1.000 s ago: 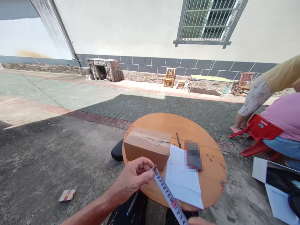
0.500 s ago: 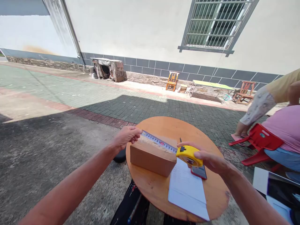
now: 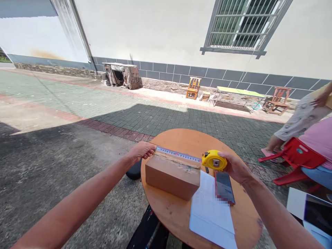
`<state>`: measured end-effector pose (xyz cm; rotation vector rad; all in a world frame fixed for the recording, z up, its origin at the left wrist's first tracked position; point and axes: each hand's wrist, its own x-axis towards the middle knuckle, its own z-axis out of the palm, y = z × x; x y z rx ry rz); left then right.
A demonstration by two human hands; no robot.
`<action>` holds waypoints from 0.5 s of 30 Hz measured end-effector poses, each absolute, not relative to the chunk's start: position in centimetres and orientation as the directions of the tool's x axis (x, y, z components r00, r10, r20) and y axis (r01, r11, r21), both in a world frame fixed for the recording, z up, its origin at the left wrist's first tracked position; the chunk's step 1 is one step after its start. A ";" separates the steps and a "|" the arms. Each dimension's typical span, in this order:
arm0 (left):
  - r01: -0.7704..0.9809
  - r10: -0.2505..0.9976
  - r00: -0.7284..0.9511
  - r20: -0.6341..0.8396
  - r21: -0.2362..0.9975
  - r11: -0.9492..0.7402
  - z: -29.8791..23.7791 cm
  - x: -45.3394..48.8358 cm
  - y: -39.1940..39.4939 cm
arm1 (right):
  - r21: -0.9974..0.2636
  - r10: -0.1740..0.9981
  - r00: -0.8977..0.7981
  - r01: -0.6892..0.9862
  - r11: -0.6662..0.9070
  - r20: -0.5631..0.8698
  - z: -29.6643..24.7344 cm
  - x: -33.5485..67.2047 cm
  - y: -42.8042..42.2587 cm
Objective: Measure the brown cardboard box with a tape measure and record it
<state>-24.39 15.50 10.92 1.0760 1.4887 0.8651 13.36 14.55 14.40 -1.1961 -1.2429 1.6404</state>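
A brown cardboard box (image 3: 171,180) rests on the round wooden table (image 3: 178,221). Pinched at the box's far left corner, my left hand (image 3: 144,151) holds the free end of the tape measure's blade (image 3: 178,154). The numbered blade stretches along the box's far top edge to the yellow tape measure case (image 3: 214,160). My right hand (image 3: 234,167) grips that case just beyond the box's right end. White papers (image 3: 211,211) lie right of the box, with a phone (image 3: 224,186) in a red case partly over them. A dark pen (image 3: 206,169) shows under the tape case.
Right of the table, a person in pink (image 3: 317,141) sits on a red plastic chair (image 3: 302,157), and another person stands behind. A box with a dark screen-like surface (image 3: 317,209) is at lower right. Wooden chairs (image 3: 193,88) and a green-topped table (image 3: 240,91) stand by the wall.
My right hand has moved right and slightly up, drawing out more blade. The tape case has turned, and more of the phone shows. My left hand stays at the box corner.
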 end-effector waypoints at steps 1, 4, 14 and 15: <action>0.196 0.945 -0.048 -0.324 0.925 0.327 11.0 -24.3 15.6 | -0.966 0.928 -0.286 -0.025 -0.258 -0.240 14.3 13.6 14.6; 0.252 0.948 -0.086 -0.306 0.914 0.318 11.3 -24.1 15.8 | -0.963 0.927 -0.285 -0.034 -0.266 -0.245 13.8 14.1 14.7; 0.362 0.948 -0.154 -0.280 0.876 0.317 11.7 -23.2 15.8 | -0.957 0.892 -0.380 -0.056 -0.285 -0.243 12.3 14.1 15.8; 0.369 0.948 -0.155 -0.277 0.874 0.315 11.7 -23.1 15.8 | -0.958 0.892 -0.381 -0.051 -0.284 -0.244 12.1 14.2 15.9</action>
